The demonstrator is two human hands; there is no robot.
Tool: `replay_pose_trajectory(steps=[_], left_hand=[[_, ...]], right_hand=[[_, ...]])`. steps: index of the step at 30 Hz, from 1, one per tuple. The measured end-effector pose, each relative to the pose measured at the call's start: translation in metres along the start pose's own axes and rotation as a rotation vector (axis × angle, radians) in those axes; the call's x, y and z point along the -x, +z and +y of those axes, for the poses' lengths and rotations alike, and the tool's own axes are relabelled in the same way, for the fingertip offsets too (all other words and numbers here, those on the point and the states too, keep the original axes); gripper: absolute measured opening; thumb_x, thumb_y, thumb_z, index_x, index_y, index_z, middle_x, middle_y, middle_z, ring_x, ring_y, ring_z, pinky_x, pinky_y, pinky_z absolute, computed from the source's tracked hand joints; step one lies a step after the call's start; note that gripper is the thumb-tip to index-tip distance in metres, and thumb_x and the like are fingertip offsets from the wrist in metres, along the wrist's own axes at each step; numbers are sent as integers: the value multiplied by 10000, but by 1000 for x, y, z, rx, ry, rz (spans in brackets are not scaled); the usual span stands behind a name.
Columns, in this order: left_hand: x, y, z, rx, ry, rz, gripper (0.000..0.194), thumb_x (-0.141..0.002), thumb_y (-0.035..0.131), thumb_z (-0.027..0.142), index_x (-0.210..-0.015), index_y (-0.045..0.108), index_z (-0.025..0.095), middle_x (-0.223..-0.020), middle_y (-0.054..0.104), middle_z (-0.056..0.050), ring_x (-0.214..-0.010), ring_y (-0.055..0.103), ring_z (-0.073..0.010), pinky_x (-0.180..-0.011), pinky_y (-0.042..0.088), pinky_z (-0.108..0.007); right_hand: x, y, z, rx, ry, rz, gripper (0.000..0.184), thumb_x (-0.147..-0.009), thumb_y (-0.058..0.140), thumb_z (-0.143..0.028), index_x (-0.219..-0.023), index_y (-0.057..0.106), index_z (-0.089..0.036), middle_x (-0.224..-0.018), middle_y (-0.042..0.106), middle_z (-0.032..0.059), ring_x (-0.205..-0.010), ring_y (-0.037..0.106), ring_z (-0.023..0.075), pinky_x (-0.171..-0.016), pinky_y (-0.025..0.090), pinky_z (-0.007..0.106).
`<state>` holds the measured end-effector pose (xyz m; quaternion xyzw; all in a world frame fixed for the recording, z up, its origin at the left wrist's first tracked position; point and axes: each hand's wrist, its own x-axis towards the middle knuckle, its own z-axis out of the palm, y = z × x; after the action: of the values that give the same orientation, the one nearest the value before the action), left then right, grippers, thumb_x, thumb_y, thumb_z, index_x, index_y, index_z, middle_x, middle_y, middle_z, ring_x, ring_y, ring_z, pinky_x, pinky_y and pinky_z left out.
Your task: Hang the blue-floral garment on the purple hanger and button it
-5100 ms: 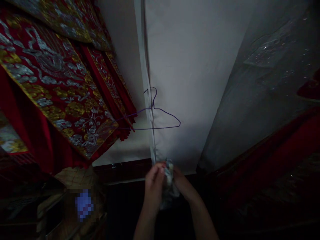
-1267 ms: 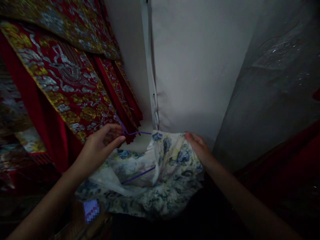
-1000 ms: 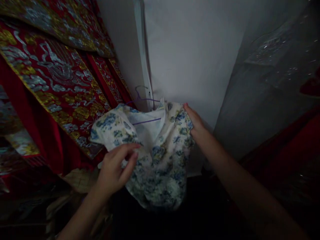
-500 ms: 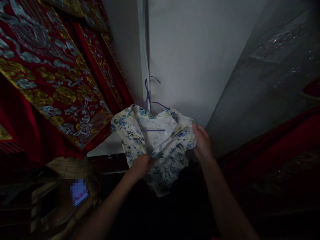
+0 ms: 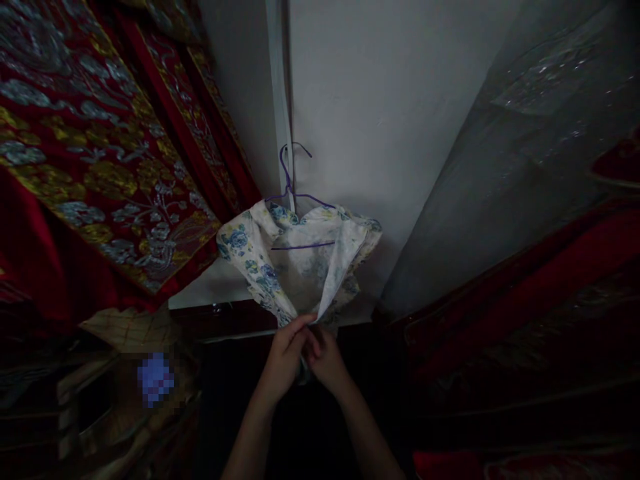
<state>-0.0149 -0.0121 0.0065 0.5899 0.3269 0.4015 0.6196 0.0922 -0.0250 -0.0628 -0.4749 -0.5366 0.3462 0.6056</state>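
Observation:
A white shirt [image 5: 265, 270] with blue and yellow flowers hangs on a thin purple hanger [image 5: 289, 190] in front of the wall, its neck spread wide. My left hand [image 5: 290, 343] pinches the front edges of the shirt where they come together below the neck. Close against it, my right hand [image 5: 323, 353] has its fingers curled at the same place on the cloth. The hanger's crossbar shows through the open neck. The fingertips partly cover each other, and the lower part of the shirt is mostly hidden behind my hands.
Red cloth with gold and silver embroidery [image 5: 135, 153] hangs at the left. A white strip [image 5: 280, 80] runs down the pale wall [image 5: 380, 100]. Clear plastic sheeting [image 5: 500, 133] and more red cloth [image 5: 550, 267] are at the right. A blurred-out bluish patch [image 5: 156, 380] lies lower left.
My right hand has left the shirt's right shoulder and come down to the middle beside my left hand. The front edges are now drawn together there.

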Motion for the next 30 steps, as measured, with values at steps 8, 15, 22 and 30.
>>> replay_pose_trajectory(steps=[8, 15, 22, 30], left_hand=[[-21, -3, 49, 176, 32, -56, 393, -890, 620, 361, -1209, 423, 241, -739, 716, 11, -341, 515, -88, -393, 389, -201], [-92, -7, 146, 230, 390, 13, 282, -784, 566, 126, -902, 341, 248, -767, 707, 47, -276, 362, -12, -349, 222, -164], [-107, -3, 183, 127, 485, 20, 249, -780, 499, 92, -898, 335, 238, -703, 659, 50, -310, 362, -20, -387, 201, -174], [-95, -13, 148, -69, 462, 20, 147, -797, 455, 151, -857, 361, 247, -532, 470, 93, -435, 403, -76, -441, 248, -182]], right_hand=[[8, -20, -7, 142, -3, -73, 182, -926, 515, -353, -956, 627, -213, -914, 689, 62, -855, 657, 220, -801, 527, 341], [20, -44, 22, 215, 61, -145, 248, -951, 511, -445, -846, 532, -222, -746, 546, -5, -691, 564, 164, -648, 470, 263], [-7, -67, -9, 314, -3, -436, 191, -956, 541, -366, -848, 559, -210, -763, 589, 0, -731, 595, 167, -682, 475, 275], [-135, -65, -155, 230, -404, -155, 401, -986, 537, -336, -1378, 496, -262, -944, 653, 24, -764, 601, 158, -708, 487, 289]])
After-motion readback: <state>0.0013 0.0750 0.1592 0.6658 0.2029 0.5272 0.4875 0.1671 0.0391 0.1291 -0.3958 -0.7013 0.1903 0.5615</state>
